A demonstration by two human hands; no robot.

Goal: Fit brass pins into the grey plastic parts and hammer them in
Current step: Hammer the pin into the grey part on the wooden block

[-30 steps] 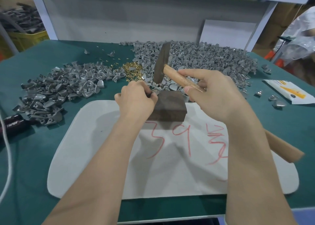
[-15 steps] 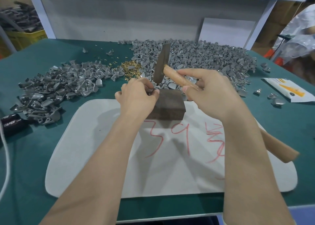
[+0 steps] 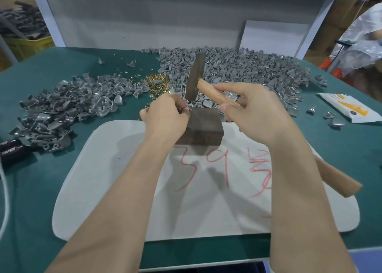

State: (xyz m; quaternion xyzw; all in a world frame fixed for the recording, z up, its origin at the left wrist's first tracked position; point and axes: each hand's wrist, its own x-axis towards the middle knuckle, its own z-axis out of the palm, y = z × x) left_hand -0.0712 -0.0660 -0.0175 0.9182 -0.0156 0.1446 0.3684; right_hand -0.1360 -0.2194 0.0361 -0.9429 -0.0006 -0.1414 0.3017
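- Yellow crate (image 3: 31,47) beyond the bench (image 3: 31,190) holds grey parts (image 3: 20,24).
- Right hand (image 3: 254,117) grasps the hammer (image 3: 206,90) handle.
- Left hand (image 3: 165,117) is pinched at the dark block (image 3: 204,126); I cannot tell what it holds.

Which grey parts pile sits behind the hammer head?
The larger far pile, spreading to the right; the smaller pile lies left of the brass pins.

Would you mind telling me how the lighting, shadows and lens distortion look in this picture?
Head view: soft, even light, no harsh glare; the forearms throw faint grey shadows on the white mat; wide-angle distortion curves the green table; the left hand looks slightly soft at its tips; the hammer reads clearly.
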